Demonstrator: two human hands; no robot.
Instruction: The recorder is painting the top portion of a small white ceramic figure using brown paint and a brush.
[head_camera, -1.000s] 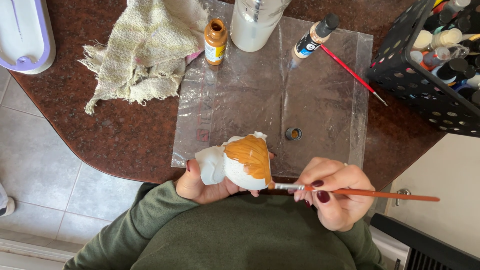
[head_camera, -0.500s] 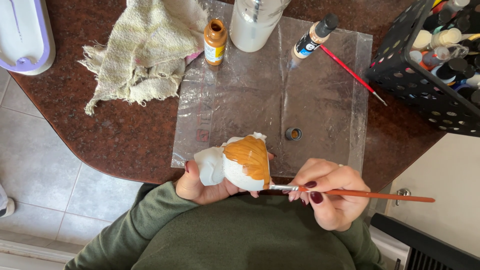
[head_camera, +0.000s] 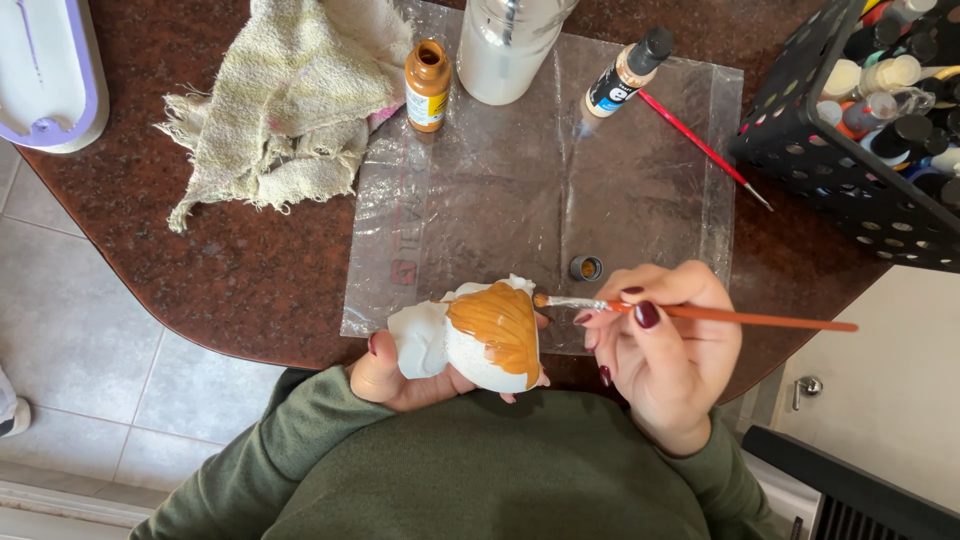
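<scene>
Ochre paint half covers the white figurine (head_camera: 487, 338), cupped in the left hand (head_camera: 400, 372) at lower centre; the right hand (head_camera: 665, 350) pinches the brush (head_camera: 700, 314), best stroked lightly along the painted edge

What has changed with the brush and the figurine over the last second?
The right hand has lifted the paintbrush from the figurine's lower front edge to its upper right side, tip now by the orange patch's top. The left hand cradles the figurine as before. Cloth, open orange paint bottle and plastic sheet have not moved.
</scene>
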